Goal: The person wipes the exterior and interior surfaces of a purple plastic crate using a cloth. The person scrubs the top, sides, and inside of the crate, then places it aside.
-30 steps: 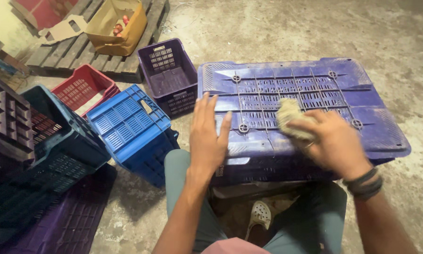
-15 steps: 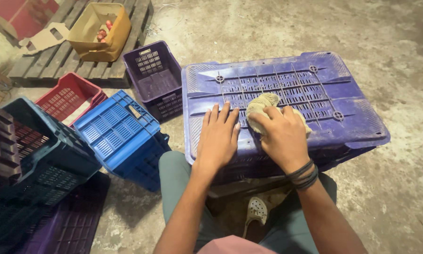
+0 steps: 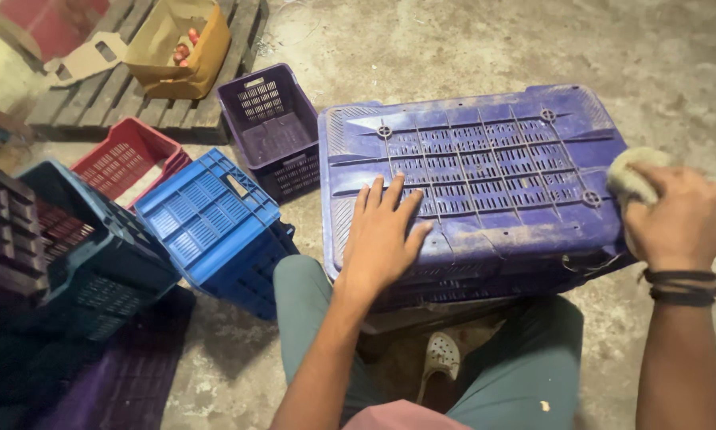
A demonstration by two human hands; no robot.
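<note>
Overturned purple crate held on the lap, one hand flat on it, the other gripping a cloth at its right edge.

Head view: the upturned purple plastic crate [image 3: 485, 171] lies bottom-up across the person's knees, its slotted base dusty and scuffed. The left hand [image 3: 382, 235] rests open and flat on the crate's near left part, fingers spread. The right hand [image 3: 680, 215] is curled closed around a pale scrubbing cloth [image 3: 630, 177], pressed at the crate's right edge, with dark bands on the wrist. To the left on the concrete floor [image 3: 453, 40] stand a blue crate [image 3: 214, 219], a red crate [image 3: 127, 155], a smaller dark purple crate [image 3: 270, 123], and a cardboard box [image 3: 175, 40] on a wooden pallet [image 3: 111, 99].
</note>
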